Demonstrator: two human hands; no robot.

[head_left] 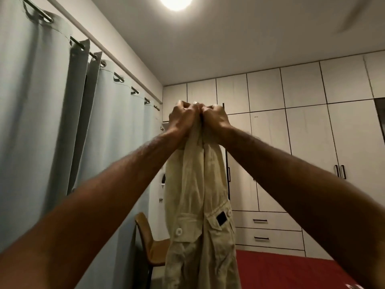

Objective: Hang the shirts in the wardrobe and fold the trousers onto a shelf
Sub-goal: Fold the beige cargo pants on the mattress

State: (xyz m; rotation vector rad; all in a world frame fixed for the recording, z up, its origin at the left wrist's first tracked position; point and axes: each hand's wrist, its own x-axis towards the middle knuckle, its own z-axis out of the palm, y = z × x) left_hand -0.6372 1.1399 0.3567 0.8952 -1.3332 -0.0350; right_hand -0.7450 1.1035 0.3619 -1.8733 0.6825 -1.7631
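Both arms raised; left hand (pixel 181 117) and right hand (pixel 215 118) fisted together, gripping beige trousers (pixel 200 205) hanging down

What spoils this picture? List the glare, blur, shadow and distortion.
Head view: the ceiling lamp is blown out to white glare; a smeared grey streak at the top right of the ceiling is motion blur; the near forearms are dark and soft; the wide lens bows the curtain and wardrobe lines; both hands, left hand and right hand, and the trousers are fairly sharp.
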